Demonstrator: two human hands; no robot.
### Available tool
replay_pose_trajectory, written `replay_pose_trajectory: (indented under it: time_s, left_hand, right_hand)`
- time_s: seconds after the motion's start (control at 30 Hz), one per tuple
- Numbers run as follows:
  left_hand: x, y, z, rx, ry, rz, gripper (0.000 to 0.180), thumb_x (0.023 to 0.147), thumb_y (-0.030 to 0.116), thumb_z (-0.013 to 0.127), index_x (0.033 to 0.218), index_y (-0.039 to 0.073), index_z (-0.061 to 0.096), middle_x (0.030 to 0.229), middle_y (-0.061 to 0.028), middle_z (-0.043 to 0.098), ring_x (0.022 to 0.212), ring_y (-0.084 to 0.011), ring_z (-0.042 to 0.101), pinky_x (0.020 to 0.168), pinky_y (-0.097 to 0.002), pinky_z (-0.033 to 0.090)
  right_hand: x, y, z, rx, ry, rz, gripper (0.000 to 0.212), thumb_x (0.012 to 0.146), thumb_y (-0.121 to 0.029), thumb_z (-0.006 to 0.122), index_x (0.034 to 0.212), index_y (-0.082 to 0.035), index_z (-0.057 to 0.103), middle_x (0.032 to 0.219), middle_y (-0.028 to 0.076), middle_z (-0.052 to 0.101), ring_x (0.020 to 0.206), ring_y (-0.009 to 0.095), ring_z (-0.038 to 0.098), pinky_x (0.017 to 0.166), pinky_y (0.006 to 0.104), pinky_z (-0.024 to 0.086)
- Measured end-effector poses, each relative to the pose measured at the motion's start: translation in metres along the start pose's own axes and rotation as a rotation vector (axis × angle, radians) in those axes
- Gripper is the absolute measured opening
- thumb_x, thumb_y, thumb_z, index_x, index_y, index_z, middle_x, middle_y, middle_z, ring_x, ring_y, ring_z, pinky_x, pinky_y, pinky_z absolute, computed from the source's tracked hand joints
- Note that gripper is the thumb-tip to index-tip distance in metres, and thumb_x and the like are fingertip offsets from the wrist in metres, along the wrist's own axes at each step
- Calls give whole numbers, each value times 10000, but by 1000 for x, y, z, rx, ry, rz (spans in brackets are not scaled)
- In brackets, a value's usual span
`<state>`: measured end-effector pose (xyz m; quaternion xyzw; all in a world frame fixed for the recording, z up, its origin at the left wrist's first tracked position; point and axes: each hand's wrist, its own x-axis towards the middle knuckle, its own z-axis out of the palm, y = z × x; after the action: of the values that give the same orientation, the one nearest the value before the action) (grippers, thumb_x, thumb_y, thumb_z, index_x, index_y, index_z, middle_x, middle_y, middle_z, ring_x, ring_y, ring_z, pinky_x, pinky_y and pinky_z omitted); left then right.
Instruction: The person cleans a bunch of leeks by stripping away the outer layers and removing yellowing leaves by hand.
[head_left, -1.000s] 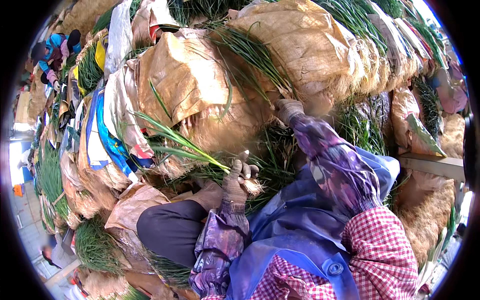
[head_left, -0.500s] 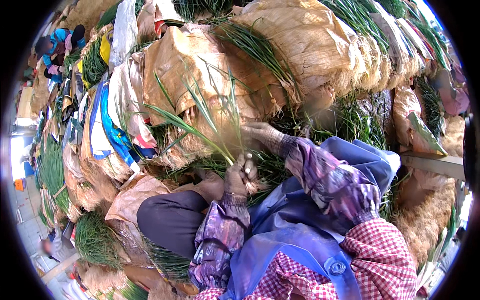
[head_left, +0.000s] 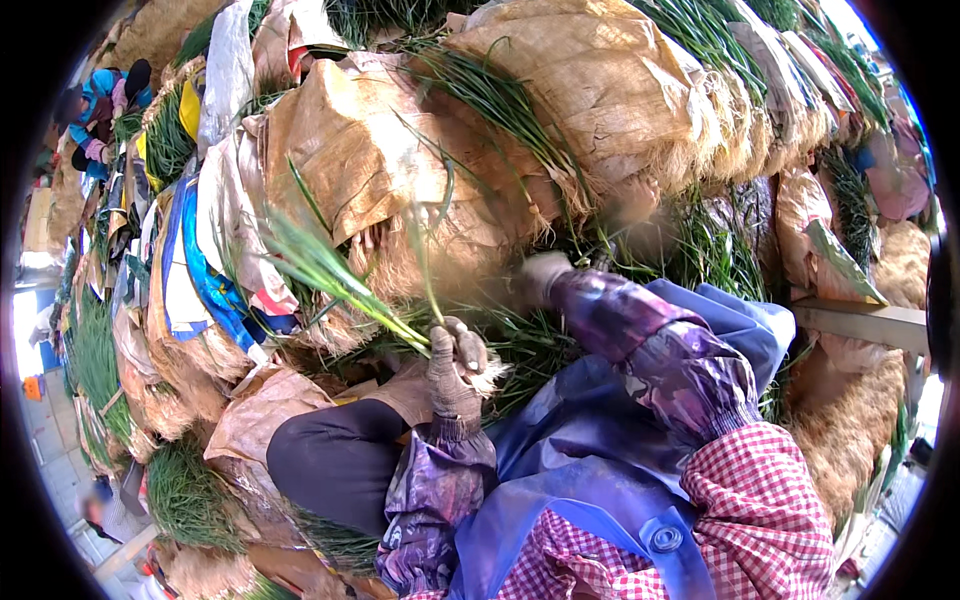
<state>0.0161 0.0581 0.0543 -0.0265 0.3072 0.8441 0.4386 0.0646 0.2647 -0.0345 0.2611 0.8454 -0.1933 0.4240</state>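
Observation:
My left hand (head_left: 457, 368), in a dirty knit glove, is closed around a few green onions (head_left: 372, 306) above my lap. Their leaves fan out to the upper left, and pale roots stick out at the right of the fist. My right hand (head_left: 544, 277), gloved too, is smeared by motion and stands apart to the upper right, so its fingers cannot be read. Loose green onions (head_left: 530, 350) lie below and between the hands. Just beyond, a bunch of green onions (head_left: 500, 105) rests on a tan sack cloth (head_left: 345, 140), roots toward me.
Rows of root-ended bundles (head_left: 735, 135) under tan sacking run across the far side. A metal bar (head_left: 850, 320) juts in at the right. Green bundles (head_left: 190, 500) lie at the lower left. Another person (head_left: 105, 110) sits at the far left. My blue apron (head_left: 590, 420) covers my lap.
My right hand has drawn slightly right, away from the stalks, and blurs. My left hand has shifted a little left and down with the green onions, their leaves swinging left.

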Motion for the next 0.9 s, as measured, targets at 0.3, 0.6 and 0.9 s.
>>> replay_pose_trajectory:
  time_s: [0.3, 0.6, 0.9]
  left_hand:
    - [12, -20, -7, 174, 358, -278, 267, 893, 262, 602, 1020, 30, 626, 585, 9, 503, 531, -116, 533, 455, -243, 435]
    - [12, -19, -22, 309, 442, -394, 226, 874, 255, 631, 770, 86, 524, 576, -20, 493, 451, -128, 487, 392, -245, 384]
    - [9, -16, -41, 311, 601, -181, 229, 904, 320, 569, 931, 95, 603, 754, 27, 556, 585, -90, 506, 415, -212, 385]
  right_hand:
    - [62, 47, -109, 299, 711, 126, 202, 795, -214, 643, 954, -90, 623, 898, 124, 656, 799, 272, 628, 700, 374, 502]
    - [-48, -45, -25, 1367, 165, -454, 273, 784, -280, 732, 885, -38, 655, 737, 9, 618, 617, 87, 546, 568, 253, 468]
    - [10, -3, 27, 470, 237, -458, 332, 797, -339, 634, 1049, -122, 629, 893, 74, 660, 799, 229, 614, 730, 348, 494]
